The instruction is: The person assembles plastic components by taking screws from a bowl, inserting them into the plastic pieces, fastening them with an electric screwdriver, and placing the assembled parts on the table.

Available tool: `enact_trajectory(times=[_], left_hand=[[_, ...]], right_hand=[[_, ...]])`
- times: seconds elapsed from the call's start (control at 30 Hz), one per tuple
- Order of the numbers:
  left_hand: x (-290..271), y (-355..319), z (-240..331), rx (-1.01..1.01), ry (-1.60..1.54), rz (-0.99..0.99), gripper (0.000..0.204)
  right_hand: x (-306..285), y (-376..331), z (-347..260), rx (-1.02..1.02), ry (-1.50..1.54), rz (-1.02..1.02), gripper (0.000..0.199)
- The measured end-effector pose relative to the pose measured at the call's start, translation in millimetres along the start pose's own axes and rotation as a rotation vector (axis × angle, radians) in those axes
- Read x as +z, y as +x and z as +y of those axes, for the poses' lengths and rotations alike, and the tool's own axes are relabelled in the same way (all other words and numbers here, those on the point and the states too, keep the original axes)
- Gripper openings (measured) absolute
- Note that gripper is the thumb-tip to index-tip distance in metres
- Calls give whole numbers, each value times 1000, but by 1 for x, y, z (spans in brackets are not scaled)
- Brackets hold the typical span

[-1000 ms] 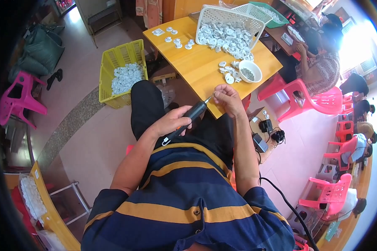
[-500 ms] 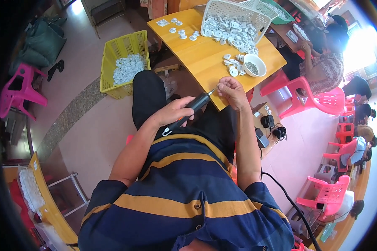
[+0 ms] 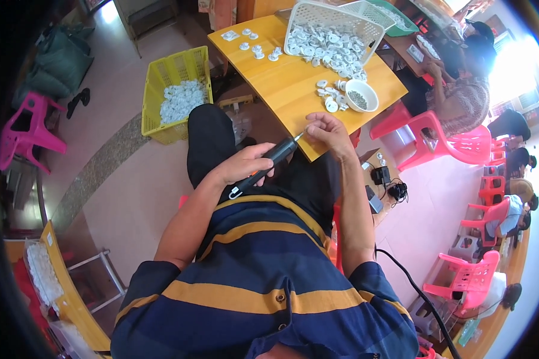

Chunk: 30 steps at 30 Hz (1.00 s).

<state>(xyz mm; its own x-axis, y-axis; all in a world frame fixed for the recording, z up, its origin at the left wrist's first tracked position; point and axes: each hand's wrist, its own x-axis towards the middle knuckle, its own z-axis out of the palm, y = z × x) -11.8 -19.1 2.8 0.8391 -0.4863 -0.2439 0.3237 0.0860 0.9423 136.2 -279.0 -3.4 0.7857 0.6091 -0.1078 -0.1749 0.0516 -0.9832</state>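
While the left hand (image 3: 245,164) wraps the black barrel of a power screwdriver (image 3: 275,154), the right hand (image 3: 330,137) pinches at its slim metal bit (image 3: 299,137), just by the near corner of the desk (image 3: 269,72); any piece between the fingertips is too small to tell. Steady wrists, with pinch and bit in line, should serve best. Toward the desk's right-hand corner, knobbed white plastic discs (image 3: 331,106) lie beside a smooth round bowl (image 3: 372,93) of grainy metal pieces (image 3: 357,100).
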Motion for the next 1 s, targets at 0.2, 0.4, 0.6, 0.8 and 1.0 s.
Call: enact_trajectory(times=[0.2, 0.4, 0.6, 0.8, 1.0], left_hand=[[-4, 4, -4, 54, -69, 82, 44], [-8, 5, -10, 56, -89, 155, 35], [-7, 4, -8, 59, -69, 148, 36], [-5, 4, -10, 56, -77, 144, 39], [-1, 2, -5, 59, -96, 130, 42]], right_hand=[[-17, 21, 1, -208, -286, 485, 27], [-22, 36, 4, -425, -1107, 789, 26], [-18, 36, 8, -332, -1229, 741, 22], [9, 24, 11, -254, -813, 647, 16], [32, 22, 37, -267, -359, 539, 20]])
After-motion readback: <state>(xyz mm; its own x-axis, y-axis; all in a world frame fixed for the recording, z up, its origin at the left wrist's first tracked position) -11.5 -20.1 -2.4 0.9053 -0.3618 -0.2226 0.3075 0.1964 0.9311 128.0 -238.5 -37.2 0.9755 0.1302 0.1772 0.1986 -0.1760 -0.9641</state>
